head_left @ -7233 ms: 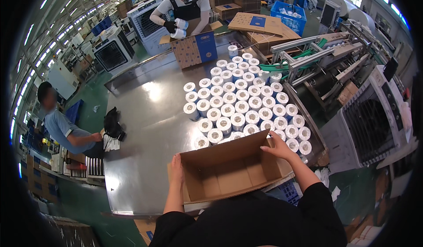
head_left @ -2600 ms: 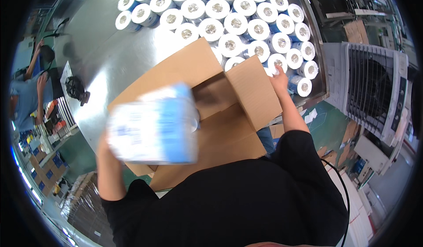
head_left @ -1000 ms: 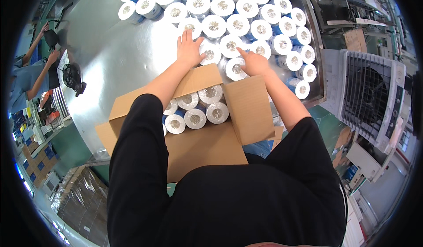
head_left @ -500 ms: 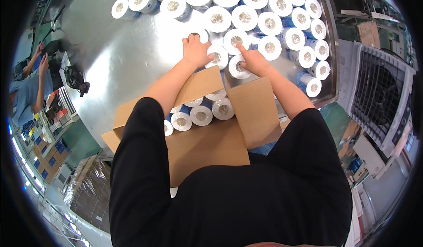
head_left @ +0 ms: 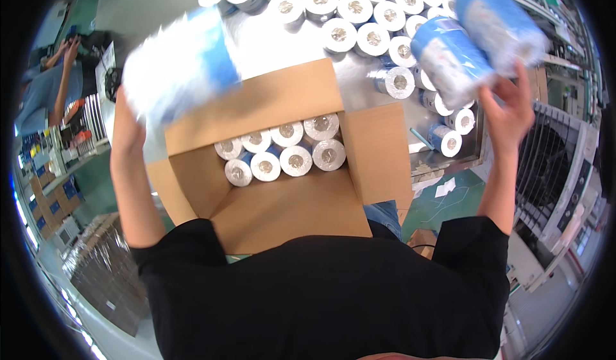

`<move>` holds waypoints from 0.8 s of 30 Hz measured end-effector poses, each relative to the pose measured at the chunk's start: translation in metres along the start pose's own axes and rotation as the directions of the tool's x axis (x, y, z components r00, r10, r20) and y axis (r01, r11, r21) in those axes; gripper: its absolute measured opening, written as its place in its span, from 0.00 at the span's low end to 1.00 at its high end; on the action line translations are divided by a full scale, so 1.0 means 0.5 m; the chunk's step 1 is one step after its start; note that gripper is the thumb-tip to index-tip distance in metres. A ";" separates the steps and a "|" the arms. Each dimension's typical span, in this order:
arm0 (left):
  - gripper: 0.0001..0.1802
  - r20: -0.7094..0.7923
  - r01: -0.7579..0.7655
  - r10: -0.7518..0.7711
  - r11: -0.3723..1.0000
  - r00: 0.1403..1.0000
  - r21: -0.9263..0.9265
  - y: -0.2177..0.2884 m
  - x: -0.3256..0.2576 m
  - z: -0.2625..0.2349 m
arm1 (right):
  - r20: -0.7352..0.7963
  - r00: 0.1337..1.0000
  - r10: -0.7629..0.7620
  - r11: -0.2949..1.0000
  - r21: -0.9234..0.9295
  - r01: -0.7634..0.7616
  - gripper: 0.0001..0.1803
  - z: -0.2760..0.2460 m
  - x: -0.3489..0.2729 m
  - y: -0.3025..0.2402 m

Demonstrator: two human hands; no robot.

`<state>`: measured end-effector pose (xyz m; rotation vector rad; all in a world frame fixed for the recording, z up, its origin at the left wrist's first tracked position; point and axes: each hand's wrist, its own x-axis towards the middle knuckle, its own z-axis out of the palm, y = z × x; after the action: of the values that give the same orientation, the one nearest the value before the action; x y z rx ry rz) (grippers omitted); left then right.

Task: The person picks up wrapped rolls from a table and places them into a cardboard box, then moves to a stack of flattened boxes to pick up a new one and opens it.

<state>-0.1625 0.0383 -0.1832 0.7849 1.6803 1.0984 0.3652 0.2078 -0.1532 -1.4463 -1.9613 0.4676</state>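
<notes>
We see both hands raised above an open cardboard box [head_left: 282,199]. The left hand [head_left: 126,126] grasps a wrapped roll in white and blue [head_left: 179,71], which is blurred, and holds it over the far left corner of the box. The right hand [head_left: 510,113] is up at the far right and grasps two more wrapped rolls [head_left: 478,36], lying side by side and tilted, well to the right of the box.

Inside the box, eight rolls [head_left: 282,149] stand on end in two rows against the far wall; the near part of the box floor is bare. The box flaps are open to the far side, the right and the near side.

On the far side of the box, many more rolls [head_left: 350,10] stand upright on the shiny metal bench [head_left: 160,0]. At the far left, another person in a blue shirt [head_left: 42,97] is near the bench.
</notes>
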 end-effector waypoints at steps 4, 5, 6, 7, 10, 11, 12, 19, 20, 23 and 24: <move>0.16 0.280 0.357 -0.405 0.911 0.870 0.208 -0.049 -0.209 0.047 | 0.174 0.864 -0.472 0.880 0.156 0.449 0.32 0.003 -0.081 -0.147; 0.16 0.306 0.407 -0.516 0.842 0.800 0.355 -0.047 -0.241 0.079 | 0.365 0.701 -0.613 0.786 0.184 0.591 0.28 0.009 -0.094 -0.192; 0.17 0.257 0.185 -0.435 0.745 0.863 0.641 -0.055 -0.258 0.097 | 0.570 0.558 -0.603 0.791 0.337 0.511 0.28 0.045 -0.119 -0.217; 0.18 0.253 -0.047 -0.331 0.522 0.909 0.851 -0.070 -0.265 0.110 | 0.632 0.470 -0.617 0.786 0.463 0.410 0.31 0.090 -0.170 -0.219; 0.13 0.383 -0.382 -0.073 0.028 0.921 0.924 -0.206 -0.294 0.088 | 0.915 0.145 -0.377 0.922 0.355 0.154 0.33 0.226 -0.265 -0.256; 0.13 0.405 -0.414 -0.114 -0.074 0.907 0.907 -0.257 -0.297 0.071 | 0.945 0.115 -0.307 0.950 0.297 0.096 0.33 0.270 -0.268 -0.291; 0.14 0.456 -0.468 -0.114 -0.120 0.883 0.876 -0.280 -0.287 0.066 | 0.914 0.215 -0.344 0.939 0.329 0.105 0.32 0.321 -0.298 -0.297; 0.12 0.417 -0.285 -0.671 0.304 0.613 0.909 -0.160 -0.146 0.070 | 0.960 0.043 -0.277 0.958 0.272 0.093 0.36 0.548 -0.422 -0.322; 0.13 0.473 -0.290 -0.655 0.376 0.589 0.880 -0.085 -0.099 0.096 | 0.948 0.162 -0.275 0.961 0.274 0.030 0.36 0.526 -0.425 -0.311; 0.12 0.380 -0.171 -0.136 0.723 0.915 0.669 0.016 0.040 0.170 | 0.709 0.550 -0.441 0.819 0.569 -0.078 0.27 0.417 -0.324 -0.270; 0.16 0.349 -0.330 0.115 0.680 0.930 0.655 0.008 0.098 0.173 | 0.642 0.683 -0.348 0.808 0.575 -0.128 0.23 0.379 -0.285 -0.256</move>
<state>-0.0980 0.1092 -0.2100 1.6031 1.7797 0.4099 0.1714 0.0489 -0.2519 -0.7454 -2.1531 1.6438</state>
